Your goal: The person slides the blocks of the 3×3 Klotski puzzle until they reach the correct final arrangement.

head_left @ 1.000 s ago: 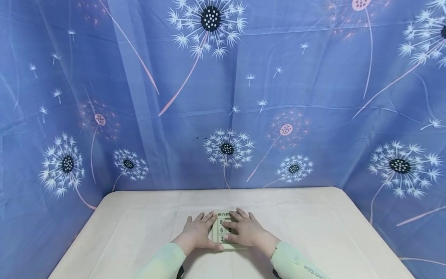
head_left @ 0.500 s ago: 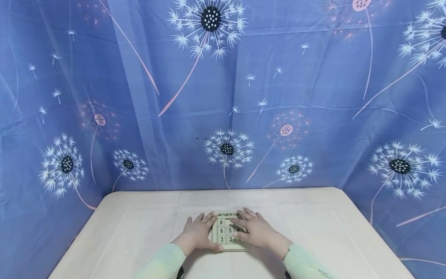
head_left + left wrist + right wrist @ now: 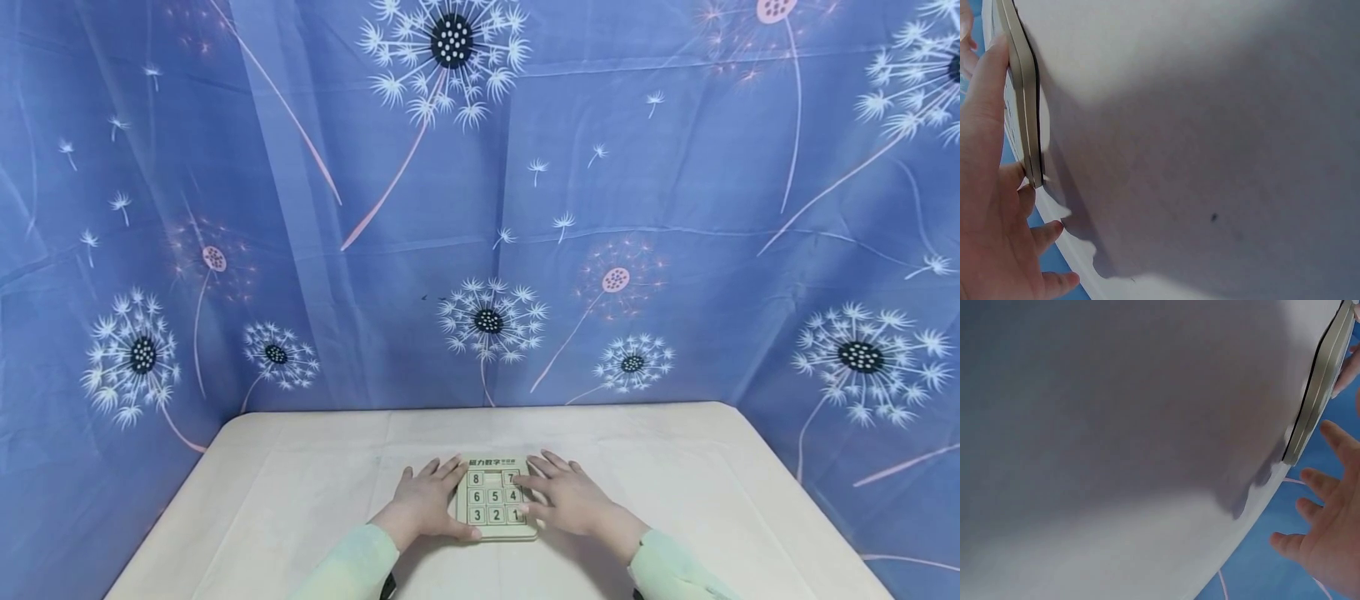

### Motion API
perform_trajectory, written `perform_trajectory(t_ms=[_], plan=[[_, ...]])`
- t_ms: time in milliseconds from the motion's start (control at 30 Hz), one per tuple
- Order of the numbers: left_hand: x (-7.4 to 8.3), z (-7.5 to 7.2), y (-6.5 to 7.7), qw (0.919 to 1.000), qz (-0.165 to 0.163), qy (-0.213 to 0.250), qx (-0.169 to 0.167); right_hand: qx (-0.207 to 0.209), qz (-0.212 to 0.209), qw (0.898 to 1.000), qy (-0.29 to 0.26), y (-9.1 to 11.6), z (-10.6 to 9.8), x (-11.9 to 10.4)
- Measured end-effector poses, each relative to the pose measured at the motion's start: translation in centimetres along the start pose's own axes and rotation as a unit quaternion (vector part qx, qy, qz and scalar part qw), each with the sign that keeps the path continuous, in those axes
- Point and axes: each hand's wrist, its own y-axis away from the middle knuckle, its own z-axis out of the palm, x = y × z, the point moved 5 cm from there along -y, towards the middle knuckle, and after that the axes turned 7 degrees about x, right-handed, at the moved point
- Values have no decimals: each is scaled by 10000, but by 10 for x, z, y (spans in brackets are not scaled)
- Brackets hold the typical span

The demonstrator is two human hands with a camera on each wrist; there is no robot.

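A pale-green number slide puzzle [image 3: 498,532] lies flat on the table in the head view. Its tiles read 8, gap, 7 in the far row, then 6, 5, 4, and 3, 2, 1 nearest. My left hand [image 3: 426,502] steadies the left side, thumb on the near edge and spread fingers at the far left corner. In the left wrist view that thumb [image 3: 988,81] lies along the board's rim. My right hand [image 3: 576,498] hovers over the right side, a finger near tile 7 [image 3: 510,478] and the thumb near tile 1 [image 3: 515,515]; contact is unclear.
A cream-coloured cloth covers the table [image 3: 315,467], which has rounded far corners. Blue curtains [image 3: 390,333] with dandelion prints hang behind it and on both sides.
My right hand has drawn rightward off the puzzle's middle, uncovering the far-row gap and more tiles. My left hand and the board have stayed put.
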Motion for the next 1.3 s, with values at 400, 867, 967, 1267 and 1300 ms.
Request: perform_trajectory(t_ms=[400, 867, 967, 1267, 1300], plan=[[-1, 1, 0, 10000, 29, 58, 67, -86, 23, 10000, 3, 1, 1, 1], [-2, 2, -1, 10000, -1, 59, -17, -102, 86, 9999, -104, 2, 1, 0], [-2, 2, -1, 10000, 12, 68, -7, -104, 101, 9998, -119, 2, 2, 1], [-2, 1, -1, 9999, -33, 84, -51, -99, 145, 9998, -129, -2, 4, -1], [-1, 0, -1, 9999, -36, 97, -55, -93, 145, 9998, -131, -2, 4, -1]])
